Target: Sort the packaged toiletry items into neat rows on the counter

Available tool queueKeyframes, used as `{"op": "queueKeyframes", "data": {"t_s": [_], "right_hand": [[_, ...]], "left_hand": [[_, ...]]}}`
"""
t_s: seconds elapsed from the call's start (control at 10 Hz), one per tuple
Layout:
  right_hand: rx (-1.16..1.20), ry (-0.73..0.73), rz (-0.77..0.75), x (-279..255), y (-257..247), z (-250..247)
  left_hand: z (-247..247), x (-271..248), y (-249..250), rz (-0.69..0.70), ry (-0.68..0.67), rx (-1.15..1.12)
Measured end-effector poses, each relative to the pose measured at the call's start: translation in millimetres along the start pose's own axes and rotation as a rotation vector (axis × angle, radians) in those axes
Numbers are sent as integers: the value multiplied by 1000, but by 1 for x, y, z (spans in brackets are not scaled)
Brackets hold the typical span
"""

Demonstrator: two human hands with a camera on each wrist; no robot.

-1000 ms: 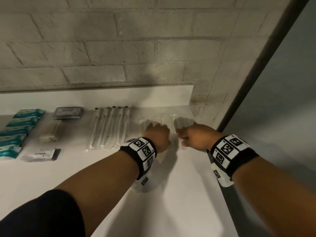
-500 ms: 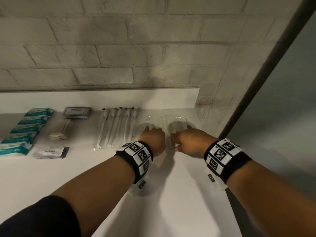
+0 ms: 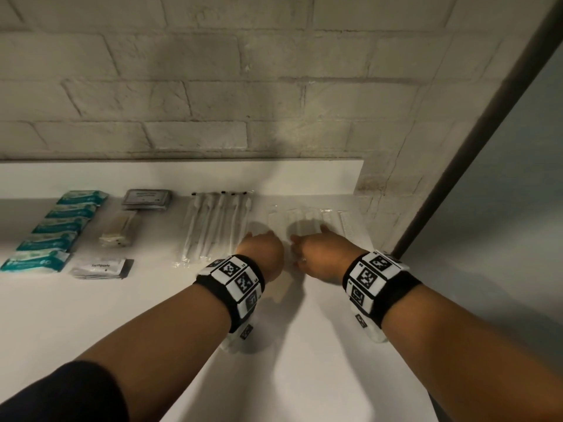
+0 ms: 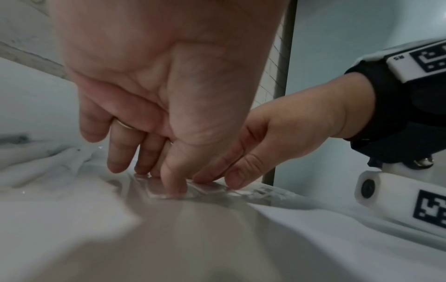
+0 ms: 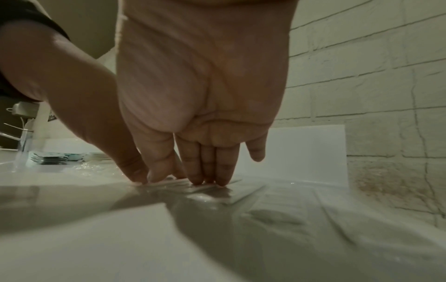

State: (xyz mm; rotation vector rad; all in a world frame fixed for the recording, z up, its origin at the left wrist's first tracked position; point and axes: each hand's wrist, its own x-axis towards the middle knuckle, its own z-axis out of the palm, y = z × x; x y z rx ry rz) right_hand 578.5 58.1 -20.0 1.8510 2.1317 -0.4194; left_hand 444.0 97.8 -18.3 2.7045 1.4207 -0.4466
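Several clear-wrapped combs [image 3: 332, 219] lie side by side at the counter's far right end. My left hand [image 3: 262, 248] and right hand [image 3: 316, 254] rest close together on their near ends. In the left wrist view the left hand [image 4: 154, 171] has straight fingers touching the comb packets [image 4: 207, 188], with the right hand [image 4: 229, 175] beside it. In the right wrist view the right hand [image 5: 205, 177] presses straight fingertips on the wrappers [image 5: 241, 192], and the left hand [image 5: 137, 175] touches down next to it. Neither hand grips anything.
Left of the combs lie wrapped toothbrushes [image 3: 216, 226], a beige packet [image 3: 117, 229], dark grey packets [image 3: 146, 200], toothpaste sachets [image 3: 100, 268] and a column of teal packets [image 3: 61, 226]. The counter [image 3: 304, 376] ends just right of my right wrist, by a dark post [image 3: 457, 166]. A brick wall stands behind.
Both hands stay on the comb packets and have slid slightly left, toward the toothbrushes. The head view has shifted a little.
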Motion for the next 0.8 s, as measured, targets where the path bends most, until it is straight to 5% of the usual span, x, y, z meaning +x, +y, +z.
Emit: {"op": "queueKeyframes", "data": {"t_s": [0.8], "right_hand": [[116,137,13,-19,-2,-10]], "left_hand": [[5,1,-8,51,93,-47]]}}
